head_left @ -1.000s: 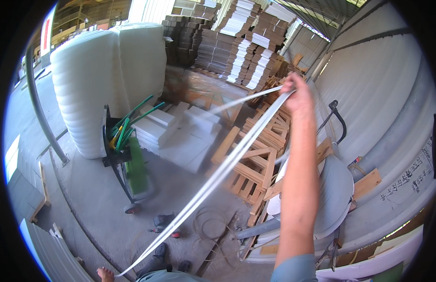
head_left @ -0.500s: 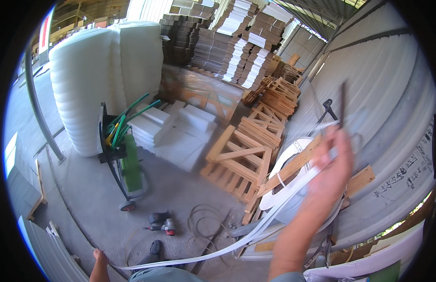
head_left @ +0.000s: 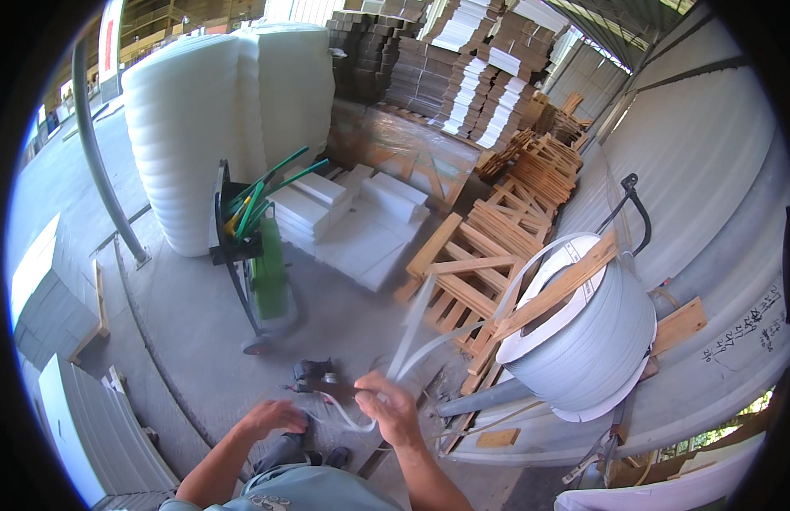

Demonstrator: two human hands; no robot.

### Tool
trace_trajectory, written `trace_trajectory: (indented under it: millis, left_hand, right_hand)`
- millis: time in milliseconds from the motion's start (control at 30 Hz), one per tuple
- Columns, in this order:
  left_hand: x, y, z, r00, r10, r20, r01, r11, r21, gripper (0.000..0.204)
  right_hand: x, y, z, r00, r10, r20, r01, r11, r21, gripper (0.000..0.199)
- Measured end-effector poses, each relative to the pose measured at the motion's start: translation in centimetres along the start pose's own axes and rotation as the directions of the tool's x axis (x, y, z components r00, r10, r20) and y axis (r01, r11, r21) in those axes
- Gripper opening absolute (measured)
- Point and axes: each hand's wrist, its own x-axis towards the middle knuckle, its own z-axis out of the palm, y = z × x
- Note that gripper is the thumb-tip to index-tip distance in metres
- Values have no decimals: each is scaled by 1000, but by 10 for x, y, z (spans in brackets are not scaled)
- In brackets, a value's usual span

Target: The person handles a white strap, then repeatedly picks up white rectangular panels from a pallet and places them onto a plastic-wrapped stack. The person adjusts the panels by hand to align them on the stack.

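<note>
My right hand [head_left: 388, 407] is closed in front of my body, with white strapping band [head_left: 440, 339] running through it. From the same grip a dark, slim, bar-like tool [head_left: 333, 387] points left; its exact kind is unclear. My left hand [head_left: 275, 417] is just left of it, its fingers smeared by motion, beside a blurred loop of band. The band leads up to a large white reel [head_left: 582, 341] at the right, which has a wooden board [head_left: 558, 289] across its face.
A power tool [head_left: 314, 371] lies on the floor near my feet. A green hand cart [head_left: 267, 272] holds green-handled tools. White foam blocks [head_left: 373, 200], wooden frames [head_left: 476, 264], a bulky white roll [head_left: 190, 145] and stacked cardboard [head_left: 429, 77] stand beyond. Corrugated sheeting lines the right.
My right hand has come down and left from beside the reel, bringing the dark tool and band. My left hand has risen toward it. The band now loops loosely instead of stretching across.
</note>
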Motion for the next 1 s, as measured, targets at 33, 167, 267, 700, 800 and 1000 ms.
trace_trajectory:
  millis: [33,167,267,700,800,1000]
  left_hand:
    - [-1,26,32,998,-12,66,11,1000,14,60]
    - [3,107,128,919,97,383,-2,971,-241,71]
    - [33,146,177,825,-5,565,175,953,-247,66]
    - [110,322,317,864,160,476,-105,984,-142,19]
    - [114,369,352,790,234,566,-192,972,-135,14]
    - [121,425,429,696,214,686,-223,972,-77,12]
  right_hand:
    - [-8,9,-4,1000,-16,22,14,997,82,16]
    - [-39,27,-25,992,91,89,-119,910,398,14]
    - [-60,32,-36,979,149,137,-195,879,436,12]
    - [-149,59,-73,905,423,-46,-415,902,121,16]
    - [-157,61,-73,911,402,-88,-379,903,199,17]
    - [-152,65,-71,889,435,-139,-411,895,172,13]
